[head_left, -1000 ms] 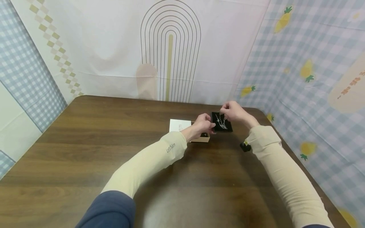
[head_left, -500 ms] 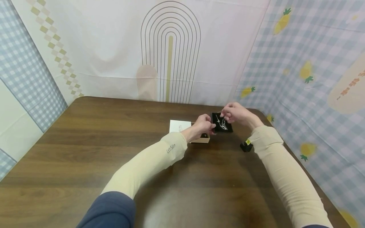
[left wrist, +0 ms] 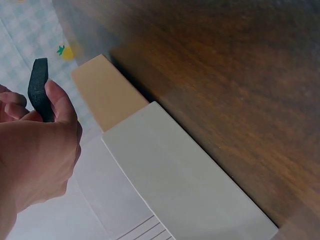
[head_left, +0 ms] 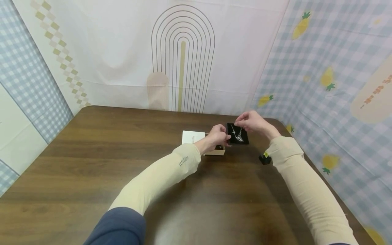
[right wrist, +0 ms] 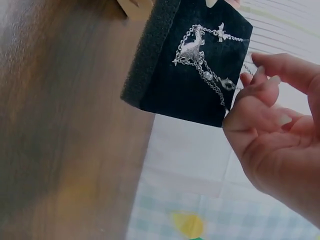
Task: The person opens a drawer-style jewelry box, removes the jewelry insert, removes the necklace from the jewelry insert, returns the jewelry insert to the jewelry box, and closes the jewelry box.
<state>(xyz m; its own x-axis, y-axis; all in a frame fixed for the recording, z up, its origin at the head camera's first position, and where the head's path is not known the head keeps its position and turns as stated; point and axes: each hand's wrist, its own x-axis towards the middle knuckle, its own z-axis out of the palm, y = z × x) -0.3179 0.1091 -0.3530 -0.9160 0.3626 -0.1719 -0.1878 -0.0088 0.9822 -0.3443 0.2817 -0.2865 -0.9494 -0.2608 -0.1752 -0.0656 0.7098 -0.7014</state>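
Note:
A black foam pad [head_left: 243, 140] is raised over the far right of the table, its left edge pinched by my left hand [head_left: 218, 135]. In the left wrist view the pad [left wrist: 40, 87] appears edge-on beside the thumb. A silver chain with charms [right wrist: 192, 52] lies across the pad's face in the right wrist view. At the pad's far edge, my right hand [right wrist: 280, 120] has its fingers curled around the chain's end; the exact pinch is partly hidden. Just below my left hand is a slide-out box, with a white sleeve [head_left: 190, 136] and a tan drawer [head_left: 215, 152].
A small black object with a yellow mark [head_left: 264, 158] sits on the table near my right sleeve. The brown wooden table [head_left: 122, 149] extends left and toward me. Patterned cloths [head_left: 333, 102] hang behind and at both sides.
My right hand has shifted slightly at the pad's far edge, its fingers drawing a little left. The pad has tilted slightly. My left hand keeps its hold, and the box stays put.

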